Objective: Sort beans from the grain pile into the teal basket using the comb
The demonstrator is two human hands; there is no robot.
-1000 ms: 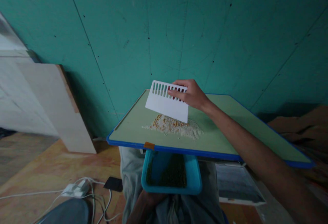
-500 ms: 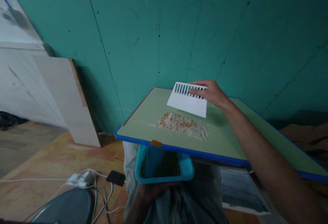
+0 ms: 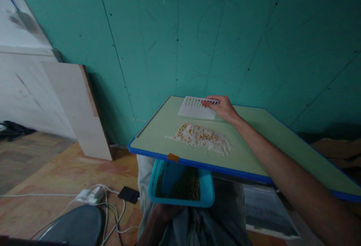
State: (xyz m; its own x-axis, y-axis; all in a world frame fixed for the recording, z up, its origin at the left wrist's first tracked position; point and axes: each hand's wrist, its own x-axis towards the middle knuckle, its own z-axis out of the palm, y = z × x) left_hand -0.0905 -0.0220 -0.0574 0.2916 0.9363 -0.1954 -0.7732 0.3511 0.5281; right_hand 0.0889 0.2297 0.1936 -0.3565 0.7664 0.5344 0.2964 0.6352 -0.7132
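My right hand (image 3: 224, 107) pinches a white slotted plastic scraper (image 3: 196, 110) between thumb and fingers. The scraper tilts at the back of the green board (image 3: 146, 137), its lower edge close to the surface; whether it touches, I cannot tell. In front of it lies a spread heap of white grains with yellow beans (image 3: 203, 137). My left hand (image 3: 167, 211) holds a bright blue plastic tub (image 3: 182, 202) from below at its near side, its fingers mostly hidden. Dark green and brownish beans (image 3: 186, 184) sit inside the tub, just under the board's front edge.
A green wall (image 3: 158, 32) stands directly behind the board. On the wooden floor to the left are a black phone (image 3: 129, 194), white cables with a power strip (image 3: 91, 195) and a dark grey rounded object (image 3: 76, 225). A pale panel (image 3: 79, 110) leans on the wall.
My right hand has moved the scraper left and away from me, beyond the heap, and tilted it flatter. The tub has come slightly toward me, so more of the beans show.
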